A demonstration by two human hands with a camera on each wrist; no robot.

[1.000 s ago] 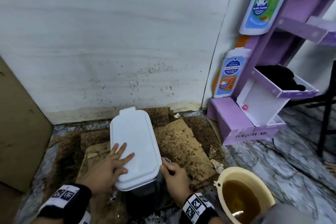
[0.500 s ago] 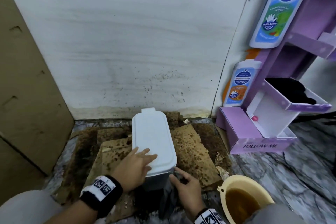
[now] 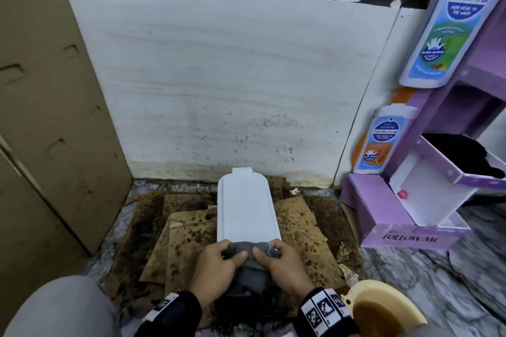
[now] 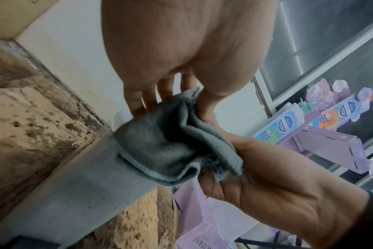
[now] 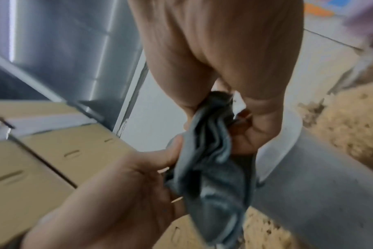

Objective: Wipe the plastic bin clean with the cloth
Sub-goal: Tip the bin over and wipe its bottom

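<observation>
From the head view, your left hand (image 3: 216, 265) and right hand (image 3: 284, 262) both pinch the grey cloth (image 3: 250, 257) at the near end of the bin's white lid (image 3: 246, 208). The bin stands on stained cardboard (image 3: 186, 238) on the floor, near the wall; a yellow basin (image 3: 361, 293) is at your right.

In the left wrist view, your fingers (image 4: 136, 99) and thumb hold the cloth (image 4: 164, 144) against the bin (image 4: 74, 198).

In the right wrist view, the picture is blurred; both thumbs press the bunched cloth (image 5: 211, 151) beside the bin (image 5: 322, 176).
</observation>
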